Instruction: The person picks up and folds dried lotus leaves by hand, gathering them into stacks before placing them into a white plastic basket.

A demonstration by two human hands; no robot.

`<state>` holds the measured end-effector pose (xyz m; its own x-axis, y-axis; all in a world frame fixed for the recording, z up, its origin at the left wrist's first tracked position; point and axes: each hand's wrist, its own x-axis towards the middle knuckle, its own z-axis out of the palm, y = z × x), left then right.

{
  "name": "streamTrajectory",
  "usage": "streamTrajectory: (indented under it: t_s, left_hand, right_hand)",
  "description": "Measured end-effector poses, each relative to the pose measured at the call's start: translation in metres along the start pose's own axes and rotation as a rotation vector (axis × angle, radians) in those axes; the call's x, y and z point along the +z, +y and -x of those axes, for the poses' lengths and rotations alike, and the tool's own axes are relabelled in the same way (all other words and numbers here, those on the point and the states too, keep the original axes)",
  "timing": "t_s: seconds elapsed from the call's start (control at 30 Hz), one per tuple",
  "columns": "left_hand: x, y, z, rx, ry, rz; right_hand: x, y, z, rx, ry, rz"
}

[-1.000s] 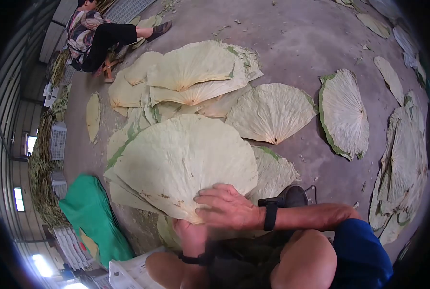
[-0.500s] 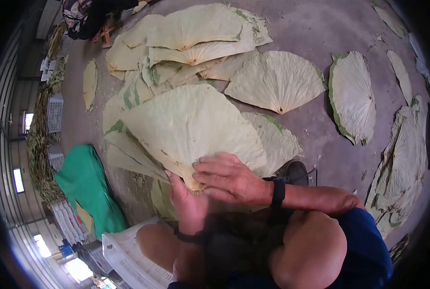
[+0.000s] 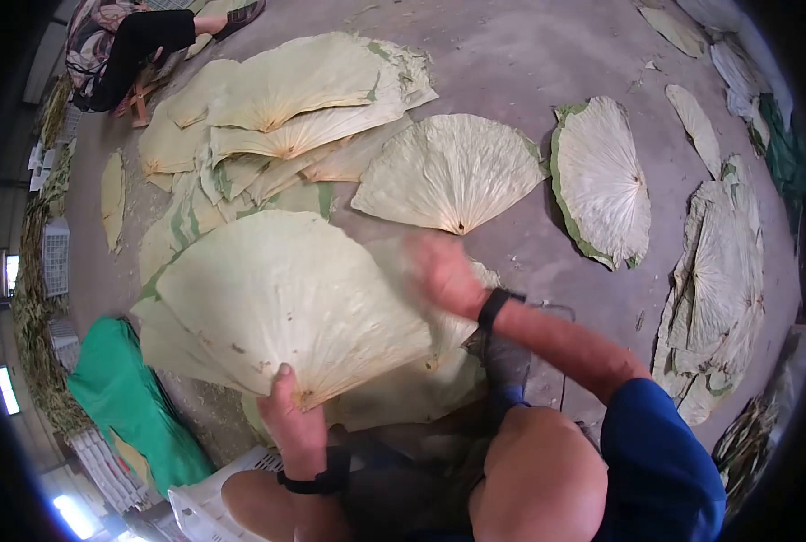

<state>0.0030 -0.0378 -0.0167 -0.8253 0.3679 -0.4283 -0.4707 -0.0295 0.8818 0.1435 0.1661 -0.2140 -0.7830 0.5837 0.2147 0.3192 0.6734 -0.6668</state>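
Between thumb and fingers, my left hand (image 3: 295, 423) grips a large pale green, fan-shaped dried leaf (image 3: 285, 294) by its pointed lower end. The thumb lies on top and the other fingers are hidden underneath. My right hand (image 3: 443, 274) is at the leaf's right edge, blurred by motion, so its fingers cannot be made out. Beyond the held leaf lies an overlapping pile of similar leaves (image 3: 303, 86). A single fan-shaped leaf (image 3: 452, 172) rests on the floor just past my right hand.
More leaves (image 3: 601, 181) lie on the grey floor (image 3: 529, 54) at the right, with a stack (image 3: 714, 280) at the far right. A green cloth (image 3: 132, 397) and a white crate (image 3: 209, 497) are at the lower left. Another person's legs (image 3: 150, 50) show at the upper left.
My right hand has left the leaf's pointed end and moved up and right. The held leaf looks flatter and wider. The view has shifted, revealing more of the other person.
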Motion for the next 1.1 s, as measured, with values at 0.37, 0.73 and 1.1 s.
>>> streamTrajectory:
  t_s: [0.37, 0.73, 1.1]
  left_hand:
    - [-0.011, -0.003, -0.008, 0.058, 0.045, -0.042]
    - [-0.002, -0.021, 0.001, 0.041, 0.017, 0.046]
    - [-0.009, -0.019, -0.002, 0.008, -0.094, 0.196]
  right_hand:
    - [-0.026, 0.096, -0.002, 0.085, -0.044, 0.38]
    - [-0.06, -0.152, 0.003, -0.403, 0.012, -0.455]
    - [-0.05, -0.16, -0.01, -0.427, -0.119, -0.631]
